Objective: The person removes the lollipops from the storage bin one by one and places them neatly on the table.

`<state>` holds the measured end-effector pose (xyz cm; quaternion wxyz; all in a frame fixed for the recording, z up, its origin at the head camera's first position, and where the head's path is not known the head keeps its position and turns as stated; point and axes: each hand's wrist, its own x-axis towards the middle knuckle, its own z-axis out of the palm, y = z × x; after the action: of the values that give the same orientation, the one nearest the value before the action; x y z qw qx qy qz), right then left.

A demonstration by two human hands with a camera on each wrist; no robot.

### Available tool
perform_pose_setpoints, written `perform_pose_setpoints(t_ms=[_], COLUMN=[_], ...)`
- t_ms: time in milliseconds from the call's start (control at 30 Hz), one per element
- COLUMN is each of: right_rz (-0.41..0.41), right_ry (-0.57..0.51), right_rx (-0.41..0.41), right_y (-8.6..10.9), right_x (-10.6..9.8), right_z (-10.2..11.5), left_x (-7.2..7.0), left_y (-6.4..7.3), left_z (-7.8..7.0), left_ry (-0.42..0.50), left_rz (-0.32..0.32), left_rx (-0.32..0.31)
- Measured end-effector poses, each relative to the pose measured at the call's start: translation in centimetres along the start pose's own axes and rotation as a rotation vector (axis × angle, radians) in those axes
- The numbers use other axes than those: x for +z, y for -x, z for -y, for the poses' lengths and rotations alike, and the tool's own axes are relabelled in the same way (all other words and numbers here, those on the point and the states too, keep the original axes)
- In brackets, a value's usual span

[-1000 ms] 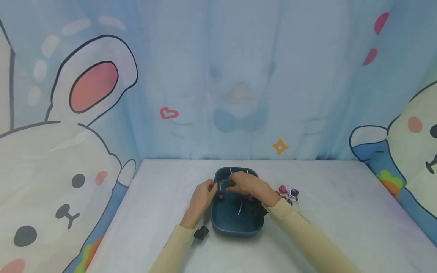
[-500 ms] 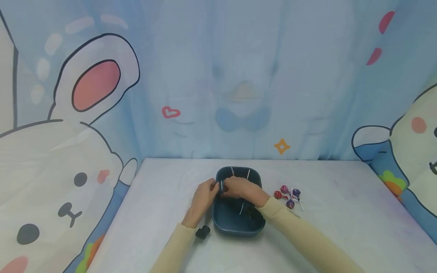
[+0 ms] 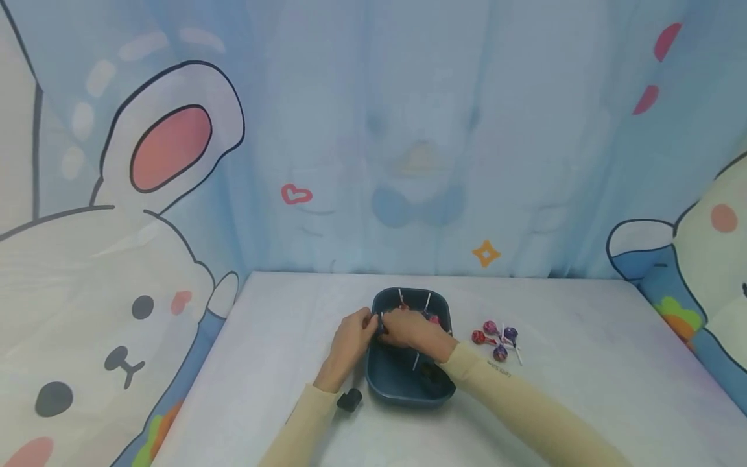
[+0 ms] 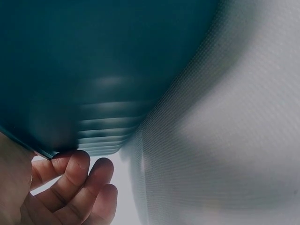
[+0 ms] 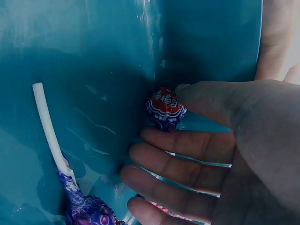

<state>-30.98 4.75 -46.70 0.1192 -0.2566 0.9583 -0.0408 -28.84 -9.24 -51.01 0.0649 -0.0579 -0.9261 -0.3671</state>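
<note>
A dark teal plastic bin (image 3: 403,389) stands on the table, with several lollipops inside. My left hand (image 3: 350,338) grips its left rim; in the left wrist view the curled fingers (image 4: 77,166) lie against the ridged outer wall. Inside the bin, near that same side, my right hand (image 3: 415,331) pinches a purple-and-red wrapped lollipop (image 5: 165,107) by its round head, between thumb and index finger. Its stick points up in the head view. Another purple lollipop (image 5: 91,211) lies nearby with its white stick (image 5: 48,124) toward the bin's wall.
Right of the bin, several loose lollipops (image 3: 500,353) lie in a small cluster on the white tabletop (image 3: 572,363). A printed blue curtain (image 3: 420,130) hangs behind the table. A small black device (image 3: 350,400) sits at my left wrist.
My right hand has moved left and lower in the bin, from above the lollipops to the one at the left wall, which it now pinches. My left hand stays at the rim.
</note>
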Motion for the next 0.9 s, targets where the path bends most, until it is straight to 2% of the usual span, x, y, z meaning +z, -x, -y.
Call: perform_pose_setpoints(t_ms=[433,633,900], right_rz=[-0.019,-0.021,-0.037], right_ry=[-0.025,-0.016,-0.055], right_rx=[0.004,0.024,0.022], right_y=[0.4,0.9,1.7], right_x=[0.7,-0.3,-1.4], right_z=[-0.3,-0.5,-1.1], left_x=[0.4,0.0,-0.2], left_y=[0.3,0.3,0.3], left_z=[0.0,-0.2,-0.4], left_ry=[0.004,0.008,0.004], left_rz=[-0.013,-0.016,-0.026], left_rx=[0.005,0.031,0.023])
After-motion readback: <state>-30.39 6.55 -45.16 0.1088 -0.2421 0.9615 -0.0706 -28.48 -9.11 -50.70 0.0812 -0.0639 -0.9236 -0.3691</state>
